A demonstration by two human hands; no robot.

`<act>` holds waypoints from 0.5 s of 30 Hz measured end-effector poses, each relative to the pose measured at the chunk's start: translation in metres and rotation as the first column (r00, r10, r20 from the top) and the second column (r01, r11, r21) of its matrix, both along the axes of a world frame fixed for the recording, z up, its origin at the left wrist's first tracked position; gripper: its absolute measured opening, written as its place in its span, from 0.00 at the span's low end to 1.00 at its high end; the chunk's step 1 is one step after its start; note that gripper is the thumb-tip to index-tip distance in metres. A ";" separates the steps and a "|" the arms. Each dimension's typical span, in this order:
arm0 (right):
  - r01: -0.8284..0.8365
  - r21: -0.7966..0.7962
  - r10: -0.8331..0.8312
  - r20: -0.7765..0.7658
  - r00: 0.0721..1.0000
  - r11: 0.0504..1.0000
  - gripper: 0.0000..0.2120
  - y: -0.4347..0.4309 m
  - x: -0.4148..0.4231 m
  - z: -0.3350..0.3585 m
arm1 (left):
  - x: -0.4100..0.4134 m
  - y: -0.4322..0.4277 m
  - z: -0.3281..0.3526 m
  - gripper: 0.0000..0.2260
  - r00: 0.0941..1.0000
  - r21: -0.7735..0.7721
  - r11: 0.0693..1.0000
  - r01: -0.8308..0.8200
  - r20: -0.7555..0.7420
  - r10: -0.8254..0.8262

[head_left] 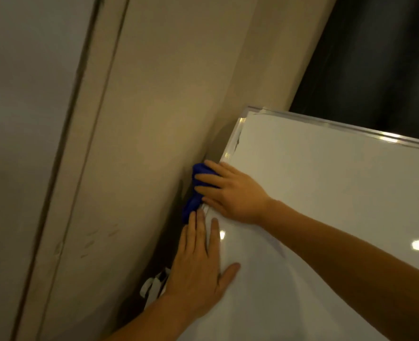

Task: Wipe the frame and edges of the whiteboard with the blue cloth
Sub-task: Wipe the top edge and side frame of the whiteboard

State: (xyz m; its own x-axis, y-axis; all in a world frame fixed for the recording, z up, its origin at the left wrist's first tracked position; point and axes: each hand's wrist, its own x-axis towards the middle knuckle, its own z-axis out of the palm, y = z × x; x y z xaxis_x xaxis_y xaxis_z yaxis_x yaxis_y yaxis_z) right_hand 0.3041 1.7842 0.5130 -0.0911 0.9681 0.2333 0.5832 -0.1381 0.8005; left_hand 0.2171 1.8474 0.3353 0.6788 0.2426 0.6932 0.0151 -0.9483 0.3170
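Observation:
The whiteboard (326, 198) fills the lower right, tilted in view, with a shiny metal frame (233, 141) along its left and top edges. My right hand (230, 193) presses the bunched blue cloth (195, 193) onto the board's left edge, fingers wrapped over it. Just below, my left hand (201, 262) lies flat on the board surface beside the same edge, fingers spread and its fingertips touching the lower end of the cloth. The stretch of frame under both hands is hidden.
A beige wall (154, 119) runs close along the board's left edge, with a door frame strip (85, 143) further left. A dark window or curtain (375, 57) sits behind the board's top. Something white (154, 286) hangs beside the board's edge below my left hand.

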 end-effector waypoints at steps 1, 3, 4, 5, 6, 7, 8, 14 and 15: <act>0.039 0.091 -0.041 0.028 0.999 0.995 0.18 -0.002 0.011 0.020 | 0.001 -0.001 0.002 0.42 1.000 0.020 1.000 -0.008 0.006 0.008; 0.167 0.391 -0.161 -0.046 0.986 0.905 0.20 -0.006 0.029 0.063 | 0.005 -0.001 0.007 0.44 1.000 0.035 0.999 -0.031 0.005 0.031; 0.248 0.493 -0.216 -0.122 0.969 0.834 0.21 -0.006 0.033 0.074 | 0.006 -0.001 0.011 0.44 0.999 0.034 0.999 -0.037 -0.014 0.037; 0.280 0.534 -0.231 -0.158 0.960 0.798 0.23 -0.003 0.034 0.073 | 0.009 -0.002 0.014 0.45 0.999 0.036 0.999 -0.040 -0.024 0.041; 0.239 0.508 -0.204 -0.124 0.971 0.827 0.24 0.001 0.036 0.068 | 0.014 -0.001 0.019 0.45 0.999 0.050 0.998 -0.041 -0.023 0.042; 0.184 0.401 -0.164 -0.083 0.983 0.897 0.23 0.006 0.032 0.055 | 0.018 -0.001 0.022 0.45 0.999 0.063 0.997 -0.044 -0.027 0.046; 0.126 0.254 -0.117 -0.054 0.992 0.959 0.23 0.007 0.030 0.042 | 0.022 0.001 0.025 0.45 0.999 0.082 0.996 -0.043 -0.012 0.044; 0.190 0.434 -0.213 0.004 0.977 0.881 0.23 0.012 0.066 0.125 | 0.041 0.007 0.083 0.42 0.999 0.125 0.991 -0.044 0.001 0.045; 0.212 0.482 -0.235 -0.015 0.972 0.850 0.23 0.018 0.069 0.137 | 0.045 0.009 0.099 0.44 0.999 0.111 0.993 -0.039 -0.003 0.039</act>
